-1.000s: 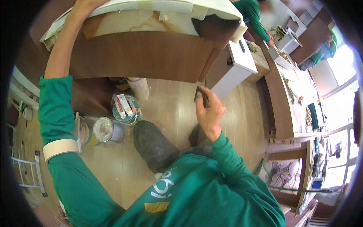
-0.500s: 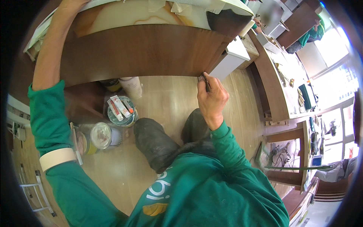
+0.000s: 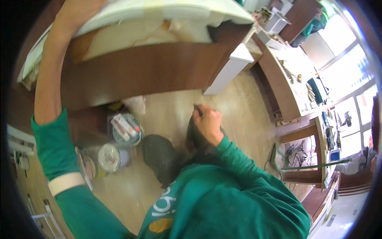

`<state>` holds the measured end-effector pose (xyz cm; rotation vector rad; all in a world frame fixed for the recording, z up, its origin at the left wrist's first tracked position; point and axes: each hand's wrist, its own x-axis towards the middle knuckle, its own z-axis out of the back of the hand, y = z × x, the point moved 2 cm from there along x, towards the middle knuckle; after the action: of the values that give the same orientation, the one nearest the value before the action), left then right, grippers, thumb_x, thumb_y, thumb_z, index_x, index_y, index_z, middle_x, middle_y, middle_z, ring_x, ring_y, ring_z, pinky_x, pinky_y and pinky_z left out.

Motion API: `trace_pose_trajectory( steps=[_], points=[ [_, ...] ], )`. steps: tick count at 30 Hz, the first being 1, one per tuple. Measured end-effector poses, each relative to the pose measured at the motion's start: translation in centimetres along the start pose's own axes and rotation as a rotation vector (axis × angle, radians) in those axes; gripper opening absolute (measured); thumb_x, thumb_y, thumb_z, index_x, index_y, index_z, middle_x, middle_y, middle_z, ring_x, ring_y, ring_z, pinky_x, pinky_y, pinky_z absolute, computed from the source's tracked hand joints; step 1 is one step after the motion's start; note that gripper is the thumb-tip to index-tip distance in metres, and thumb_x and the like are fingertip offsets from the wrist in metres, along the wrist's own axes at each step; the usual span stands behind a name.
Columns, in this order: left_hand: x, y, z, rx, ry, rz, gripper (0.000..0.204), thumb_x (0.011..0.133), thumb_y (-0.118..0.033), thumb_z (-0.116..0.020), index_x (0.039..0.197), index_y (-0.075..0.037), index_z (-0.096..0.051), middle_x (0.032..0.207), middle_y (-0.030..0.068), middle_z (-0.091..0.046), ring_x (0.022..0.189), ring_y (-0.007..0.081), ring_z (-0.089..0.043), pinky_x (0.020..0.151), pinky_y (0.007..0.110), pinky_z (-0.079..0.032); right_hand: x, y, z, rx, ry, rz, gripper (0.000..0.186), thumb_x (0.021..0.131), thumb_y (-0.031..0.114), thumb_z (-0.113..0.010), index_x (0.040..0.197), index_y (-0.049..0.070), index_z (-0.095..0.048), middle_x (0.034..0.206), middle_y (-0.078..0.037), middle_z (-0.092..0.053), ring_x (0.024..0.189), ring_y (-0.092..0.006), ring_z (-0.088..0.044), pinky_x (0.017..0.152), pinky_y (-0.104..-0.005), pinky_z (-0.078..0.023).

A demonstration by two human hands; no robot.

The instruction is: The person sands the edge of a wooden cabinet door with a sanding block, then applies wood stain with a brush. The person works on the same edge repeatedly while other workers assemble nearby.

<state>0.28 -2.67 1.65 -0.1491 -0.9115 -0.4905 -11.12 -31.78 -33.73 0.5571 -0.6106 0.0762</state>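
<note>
While the view crops the left hand (image 3: 81, 12) at the white top (image 3: 167, 8), the right hand (image 3: 209, 122) grips a blurred dark object (image 3: 197, 108).
The left fingers' spread cannot be told; floor (image 3: 242, 103) shows between the grip and the brown panel (image 3: 151, 71).

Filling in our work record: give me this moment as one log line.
left hand: on pale edge of brown-fronted piece | right hand: holding small dark object, apart from that piece | below: tubes on round tub
</note>
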Motion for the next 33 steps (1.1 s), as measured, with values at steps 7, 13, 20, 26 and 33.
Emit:
trace_pose_trajectory(
  steps=[7, 13, 20, 26, 33],
  points=[
    [-0.9, 2.8, -1.8, -0.081, -0.025, -0.047, 0.041, 0.092, -0.033, -0.073, 0.103, 0.005, -0.063, 0.099, 0.0195, -0.066, 0.089, 0.0327, -0.063, 0.084, 0.04, -0.048, 1.7, -2.2, 2.8, 0.339, 0.169, -0.225, 0.021, 0.089, 0.018, -0.065, 0.102, 0.004, -0.073, 0.09, -0.02, -0.073, 0.085, -0.0384, -0.071, 0.079, -0.0453, -0.055],
    [-0.8, 2.0, -1.8, -0.132, 0.038, 0.078, 0.04, 0.092, -0.032, -0.074, 0.104, 0.005, -0.063, 0.099, 0.017, -0.065, 0.093, 0.029, -0.063, 0.088, 0.037, -0.048, 0.3, -7.4, 2.5, 0.684, 0.359, -0.528, 0.018, 0.093, 0.013, -0.063, 0.095, -0.004, -0.069, 0.084, -0.011, -0.073, 0.072, -0.0193, -0.069, 0.072, -0.0356, -0.053],
    [-1.0, 2.0, -1.7, -0.139, 0.052, 0.2, 0.038, 0.093, -0.032, -0.074, 0.104, 0.003, -0.064, 0.096, 0.0128, -0.065, 0.097, 0.0217, -0.06, 0.09, 0.034, -0.045, 2.3, -14.0, 1.0, 0.684, 0.461, -0.698, 0.018, 0.095, 0.011, -0.058, 0.103, -0.003, -0.065, 0.082, -0.008, -0.069, 0.069, -0.0148, -0.065, 0.057, -0.031, -0.05],
    [-1.5, 3.1, -1.4, -0.144, 0.044, 0.347, 0.041, 0.093, -0.035, -0.075, 0.102, 0.004, -0.065, 0.098, 0.0125, -0.067, 0.094, 0.0213, -0.062, 0.086, 0.034, -0.048, 3.7, -18.8, -2.0, 0.635, 0.506, -0.747, 0.024, 0.09, 0.022, -0.067, 0.093, -0.002, -0.069, 0.073, -0.009, -0.07, 0.06, -0.0155, -0.065, 0.058, -0.0325, -0.05],
    [-0.5, 1.1, -1.6, -0.105, 0.023, 0.418, 0.045, 0.088, -0.038, -0.079, 0.096, 0.005, -0.069, 0.09, 0.0119, -0.069, 0.087, 0.0191, -0.064, 0.08, 0.033, -0.05, 2.5, -20.6, -3.8, 0.783, 0.627, -0.781, 0.029, 0.085, 0.014, -0.079, 0.099, -0.007, -0.064, 0.07, -0.008, -0.065, 0.057, -0.0137, -0.059, 0.05, -0.0296, -0.045]
  ],
)
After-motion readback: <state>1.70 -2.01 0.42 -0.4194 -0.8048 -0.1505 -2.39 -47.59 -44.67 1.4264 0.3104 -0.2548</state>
